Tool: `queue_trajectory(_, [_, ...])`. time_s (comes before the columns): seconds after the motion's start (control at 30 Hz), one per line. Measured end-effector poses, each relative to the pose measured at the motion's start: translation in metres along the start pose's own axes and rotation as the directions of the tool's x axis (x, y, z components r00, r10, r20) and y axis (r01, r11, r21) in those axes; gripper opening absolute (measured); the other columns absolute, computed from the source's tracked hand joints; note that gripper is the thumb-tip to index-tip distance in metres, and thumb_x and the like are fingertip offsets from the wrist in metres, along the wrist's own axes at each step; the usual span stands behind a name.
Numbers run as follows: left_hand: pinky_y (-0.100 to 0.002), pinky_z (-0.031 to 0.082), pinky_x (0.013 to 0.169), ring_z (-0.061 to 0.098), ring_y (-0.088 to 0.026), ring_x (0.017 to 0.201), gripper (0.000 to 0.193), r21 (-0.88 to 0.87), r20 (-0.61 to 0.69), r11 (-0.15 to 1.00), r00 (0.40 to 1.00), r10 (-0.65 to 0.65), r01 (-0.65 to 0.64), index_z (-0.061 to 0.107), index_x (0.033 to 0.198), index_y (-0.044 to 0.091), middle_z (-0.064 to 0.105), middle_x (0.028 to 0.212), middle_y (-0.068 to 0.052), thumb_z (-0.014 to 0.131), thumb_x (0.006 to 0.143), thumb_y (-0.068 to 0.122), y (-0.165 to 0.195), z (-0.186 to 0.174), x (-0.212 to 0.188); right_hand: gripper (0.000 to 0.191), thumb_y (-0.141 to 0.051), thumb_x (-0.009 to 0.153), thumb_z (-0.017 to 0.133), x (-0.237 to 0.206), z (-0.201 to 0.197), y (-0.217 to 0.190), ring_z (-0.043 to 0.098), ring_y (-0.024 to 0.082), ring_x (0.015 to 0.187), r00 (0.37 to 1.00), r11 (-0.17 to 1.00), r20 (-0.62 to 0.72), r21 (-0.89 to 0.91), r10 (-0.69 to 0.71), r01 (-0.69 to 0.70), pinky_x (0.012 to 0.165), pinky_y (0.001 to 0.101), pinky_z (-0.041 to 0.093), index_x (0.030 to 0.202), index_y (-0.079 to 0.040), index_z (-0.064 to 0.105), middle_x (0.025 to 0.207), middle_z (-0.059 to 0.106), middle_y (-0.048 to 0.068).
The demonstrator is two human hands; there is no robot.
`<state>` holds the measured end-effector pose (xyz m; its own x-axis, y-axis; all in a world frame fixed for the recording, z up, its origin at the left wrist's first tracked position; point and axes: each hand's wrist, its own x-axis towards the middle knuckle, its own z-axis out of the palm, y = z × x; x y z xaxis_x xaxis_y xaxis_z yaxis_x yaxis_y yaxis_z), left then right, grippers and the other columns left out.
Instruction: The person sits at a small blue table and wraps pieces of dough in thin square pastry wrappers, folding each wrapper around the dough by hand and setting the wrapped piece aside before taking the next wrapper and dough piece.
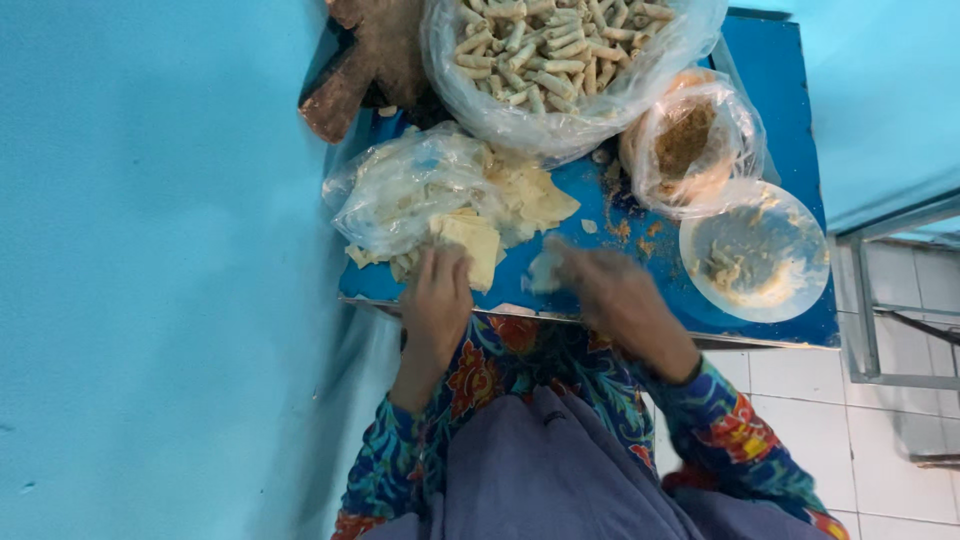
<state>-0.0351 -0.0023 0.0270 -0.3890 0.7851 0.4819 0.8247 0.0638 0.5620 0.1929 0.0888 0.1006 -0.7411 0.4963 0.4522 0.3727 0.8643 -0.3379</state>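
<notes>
Wrapper sheet (545,270), a small pale piece, lies flat on the blue surface (780,330) just beyond the near edge, right at the tips of the right hand (610,290). That hand is blurred; its fingers (572,258) seem to point up and to the left onto the sheet, but whether they pinch it or merely press it I cannot tell. The left hand (435,300) is just beside it, fingers (445,262) held close together and resting on the near corner of the stack of pale square wrappers (475,240). So the loose sheet sits between the two hands, nearer the right; its shape is too blurred to give a long axis. To the right stands a round clear bowl (755,250) smeared with filling. Farther back lie a crumpled clear bag (400,190) of wrappers, a bag of brown filling (690,140), and a large bag of finished rolls (560,50).
</notes>
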Motion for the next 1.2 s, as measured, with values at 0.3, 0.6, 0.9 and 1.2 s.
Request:
queue_trajectory(0.3, [-0.049, 0.046, 0.101, 0.058, -0.031, 0.122, 0.025, -0.196, 0.142, 0.866, 0.86, 0.49, -0.461, 0.071, 0.106, 0.01, 0.067, 0.122, -0.01, 0.075, 0.091, 0.029, 0.029, 0.01, -0.017, 0.045, -0.003, 0.094, 0.064, -0.044, -0.01, 0.023, 0.073, 0.028, 0.111, 0.894, 0.827, 0.143, 0.338, 0.426, -0.448, 0.088, 0.0374, 0.057, 0.137, -0.014, 0.055, 0.122, 0.073, 0.01])
queue_trajectory(0.6, [-0.048, 0.047, 0.101, 0.06, -0.03, 0.119, 0.028, -0.224, 0.161, 0.829, 0.819, 0.55, -0.513, 0.069, 0.116, 0.006, 0.066, 0.123, -0.01, 0.075, 0.096, 0.025, 0.019, 0.028, -0.036, 0.056, -0.009, 0.091, 0.067, -0.141, -0.112, 0.098, 0.053, 0.038, 0.129, 0.775, 0.783, 0.125, -0.171, 0.619, -0.598, 0.105, 0.0463, 0.046, 0.146, -0.015, 0.06, 0.134, 0.062, 0.016])
queue_trajectory(0.9, [-0.048, 0.047, 0.102, 0.06, -0.031, 0.12, 0.029, -0.229, 0.192, 0.798, 0.778, 0.598, -0.557, 0.068, 0.118, 0.006, 0.065, 0.125, -0.01, 0.076, 0.095, 0.022, 0.009, 0.027, -0.033, 0.078, -0.033, 0.083, 0.076, -0.155, -0.123, 0.143, 0.043, 0.035, 0.135, 0.481, 0.65, 0.459, -0.658, 0.747, -0.38, 0.112, 0.053, 0.039, 0.154, -0.029, 0.043, 0.144, 0.05, 0.009])
queue_trajectory(1.2, [-0.048, 0.051, 0.106, 0.058, -0.03, 0.125, 0.027, -0.271, 0.166, 0.783, 0.774, 0.611, -0.561, 0.067, 0.123, 0.006, 0.064, 0.129, -0.009, 0.074, 0.097, 0.011, 0.007, 0.03, -0.036, 0.058, -0.047, 0.086, 0.073, -0.143, -0.117, 0.141, 0.046, 0.022, 0.136, 0.442, 0.612, 0.466, -0.738, 0.766, -0.283, 0.117, 0.0469, 0.037, 0.14, -0.046, 0.055, 0.135, 0.058, -0.005])
